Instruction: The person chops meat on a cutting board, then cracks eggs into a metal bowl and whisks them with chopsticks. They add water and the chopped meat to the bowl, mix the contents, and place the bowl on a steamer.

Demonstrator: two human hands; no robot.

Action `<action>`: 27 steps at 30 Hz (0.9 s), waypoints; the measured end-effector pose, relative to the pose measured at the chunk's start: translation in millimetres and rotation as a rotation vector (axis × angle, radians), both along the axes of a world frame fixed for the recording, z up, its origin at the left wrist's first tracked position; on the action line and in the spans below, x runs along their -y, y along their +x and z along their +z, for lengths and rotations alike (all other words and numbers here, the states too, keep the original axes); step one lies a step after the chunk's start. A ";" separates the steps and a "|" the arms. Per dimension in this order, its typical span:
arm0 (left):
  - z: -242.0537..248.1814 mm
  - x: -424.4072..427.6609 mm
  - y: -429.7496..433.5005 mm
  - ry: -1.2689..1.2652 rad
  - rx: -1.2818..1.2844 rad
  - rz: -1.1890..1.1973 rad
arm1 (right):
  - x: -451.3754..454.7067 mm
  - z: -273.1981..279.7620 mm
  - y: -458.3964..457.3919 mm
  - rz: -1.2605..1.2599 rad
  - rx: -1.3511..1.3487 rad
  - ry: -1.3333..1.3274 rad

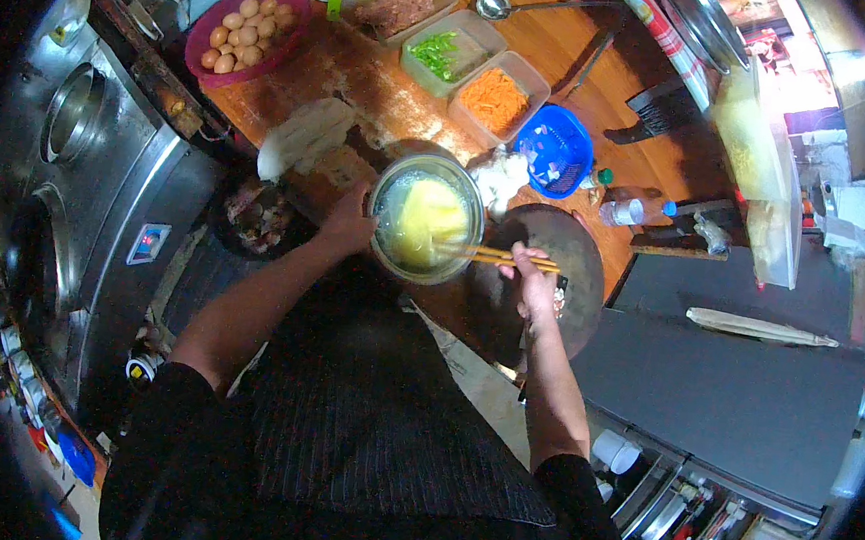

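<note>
My left hand (pixel 348 223) grips the rim and side of a round bowl (pixel 377 255) at the centre of the view. Inside it is a pale yellow liquid (pixel 432 221) that looks like beaten egg, with froth at the left side. In my right hand (pixel 532 277) is a pair of wooden chopsticks (pixel 497 256), their far ends in the liquid. That hand is above a dark round board (pixel 581 243). Left of the bowl lies a whitish cloth (pixel 310 137); a crumpled white item (pixel 500 178) lies at its upper right.
Beyond the bowl stand a pink basket of eggs (pixel 300 16), tubs of raw minced meat (pixel 395 11), chopped greens (pixel 434 53) and orange shreds (pixel 494 100), and a blue basket (pixel 561 147). A plastic bottle (pixel 623 212) lies to the right; a metal stove (pixel 121 150) is at left.
</note>
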State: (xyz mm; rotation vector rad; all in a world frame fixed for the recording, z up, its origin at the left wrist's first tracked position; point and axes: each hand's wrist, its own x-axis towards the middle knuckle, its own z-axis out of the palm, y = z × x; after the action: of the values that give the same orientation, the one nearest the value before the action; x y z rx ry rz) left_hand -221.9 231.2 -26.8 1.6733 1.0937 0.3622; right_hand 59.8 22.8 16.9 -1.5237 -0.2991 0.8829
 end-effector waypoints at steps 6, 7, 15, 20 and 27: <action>1.2 -3.1 -1.5 0.051 -0.007 -0.035 | -4.2 18.6 -12.3 -0.106 0.014 -0.061; 3.0 -1.3 -1.3 0.050 -0.043 -0.042 | 1.2 7.8 8.1 -0.066 -0.002 0.087; 17.4 -1.3 1.5 0.013 -0.057 -0.030 | 9.7 -6.2 -13.3 -0.054 -0.070 -0.008; -31.4 -4.9 -6.7 0.056 -0.036 -0.025 | 13.6 -25.2 -14.1 -0.244 -0.047 0.085; 28.4 -4.7 4.1 -0.190 -0.034 -0.009 | 35.3 29.4 -48.3 -0.147 0.485 0.001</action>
State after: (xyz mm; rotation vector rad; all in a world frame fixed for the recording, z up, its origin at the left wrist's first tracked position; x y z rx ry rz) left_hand -217.8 235.9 1.7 1.5204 1.1103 0.2179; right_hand 11.4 -12.5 46.3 -1.7241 -0.5292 0.3880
